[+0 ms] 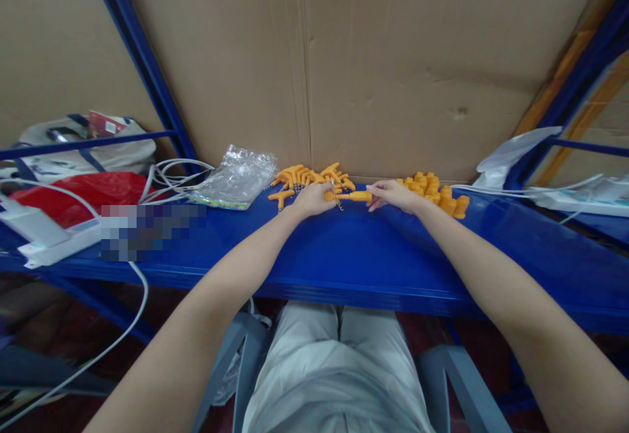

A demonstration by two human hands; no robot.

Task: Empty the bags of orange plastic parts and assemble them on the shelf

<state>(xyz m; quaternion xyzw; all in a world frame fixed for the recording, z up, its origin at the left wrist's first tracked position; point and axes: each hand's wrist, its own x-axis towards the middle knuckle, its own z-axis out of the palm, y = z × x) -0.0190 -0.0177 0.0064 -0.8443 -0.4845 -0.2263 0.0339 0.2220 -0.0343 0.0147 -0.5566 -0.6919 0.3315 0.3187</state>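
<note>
Over the blue tabletop (344, 249), my left hand (314, 201) is closed on an orange plastic piece with a small metal clasp hanging beneath it. From the right, my right hand (392, 194) pinches the end of a narrow orange plastic piece (360, 196), which points toward the left hand. Whether the two pieces are joined cannot be made out. Behind my left hand lies a pile of orange T-shaped pieces (297, 175) with small metal chains. Just beyond my right hand sits a group of chunky orange pieces (432, 187).
A clear plastic bag (240, 174) lies left of the pile. Further left are white cables (179, 174), a red bag (105, 190) and a white power strip (59, 240). A cardboard sheet (373, 73) stands behind, between blue posts (142, 59). White plastic (511, 158) lies at right.
</note>
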